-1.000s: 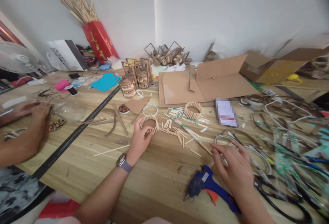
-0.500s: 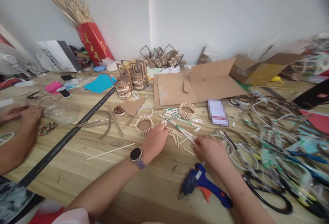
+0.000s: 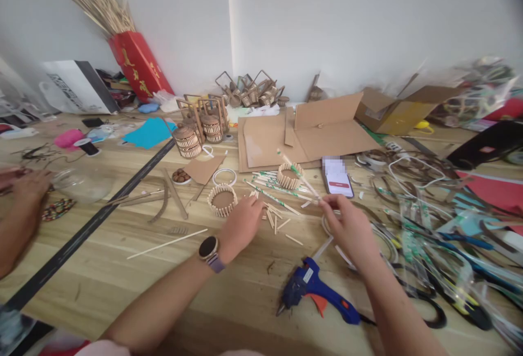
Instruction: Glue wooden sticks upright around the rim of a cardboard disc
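My left hand (image 3: 242, 226), with a watch on the wrist, rests palm down on the wooden table (image 3: 229, 285), its fingers curled over short cut sticks (image 3: 273, 215) just right of a small round stick basket (image 3: 222, 200). My right hand (image 3: 346, 224) is pinched on the near end of a long green-and-white wrapped stick (image 3: 297, 175), lifted off the table and slanting up and away to the left. A second stick basket (image 3: 289, 176) stands behind it.
A blue glue gun (image 3: 316, 292) lies near the table's front edge. Flat cardboard (image 3: 302, 138), a phone (image 3: 338, 178), finished baskets (image 3: 196, 127) and a red box of reeds (image 3: 137, 65) sit further back. Cables, scissors and packets crowd the right. Another person's hand (image 3: 22, 192) works at the far left.
My left hand let go of the round basket and shifted right onto the loose sticks. My right hand moved up from beside the glue gun and lifted a long wrapped stick.
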The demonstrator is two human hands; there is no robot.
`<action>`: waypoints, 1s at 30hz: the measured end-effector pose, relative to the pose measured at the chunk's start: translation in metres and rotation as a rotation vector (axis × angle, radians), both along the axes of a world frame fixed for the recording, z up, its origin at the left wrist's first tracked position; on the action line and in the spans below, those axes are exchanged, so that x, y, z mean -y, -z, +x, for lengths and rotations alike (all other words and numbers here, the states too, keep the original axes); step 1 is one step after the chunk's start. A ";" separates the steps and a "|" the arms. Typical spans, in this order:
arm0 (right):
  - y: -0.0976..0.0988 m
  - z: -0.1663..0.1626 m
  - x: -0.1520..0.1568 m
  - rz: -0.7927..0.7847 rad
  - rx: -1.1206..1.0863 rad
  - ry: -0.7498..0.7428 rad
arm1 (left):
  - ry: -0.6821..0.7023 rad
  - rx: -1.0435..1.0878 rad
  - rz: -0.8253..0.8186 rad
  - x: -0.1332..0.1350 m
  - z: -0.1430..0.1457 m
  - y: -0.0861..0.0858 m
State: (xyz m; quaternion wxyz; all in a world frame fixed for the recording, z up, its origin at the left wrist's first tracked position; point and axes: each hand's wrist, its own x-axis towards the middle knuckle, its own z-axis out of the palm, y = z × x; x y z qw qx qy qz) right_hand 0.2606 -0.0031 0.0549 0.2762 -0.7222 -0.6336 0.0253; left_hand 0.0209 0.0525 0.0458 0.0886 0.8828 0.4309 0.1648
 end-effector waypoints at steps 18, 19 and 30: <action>-0.003 -0.045 0.072 -0.160 -0.450 -0.247 | 0.081 0.594 -0.723 0.065 0.020 -0.003; -0.002 -0.052 0.072 -0.173 -0.491 -0.249 | 0.087 0.592 -0.721 0.067 0.022 -0.003; 0.015 -0.032 0.086 -0.072 -0.557 0.014 | 0.357 -0.125 0.022 0.028 0.042 0.032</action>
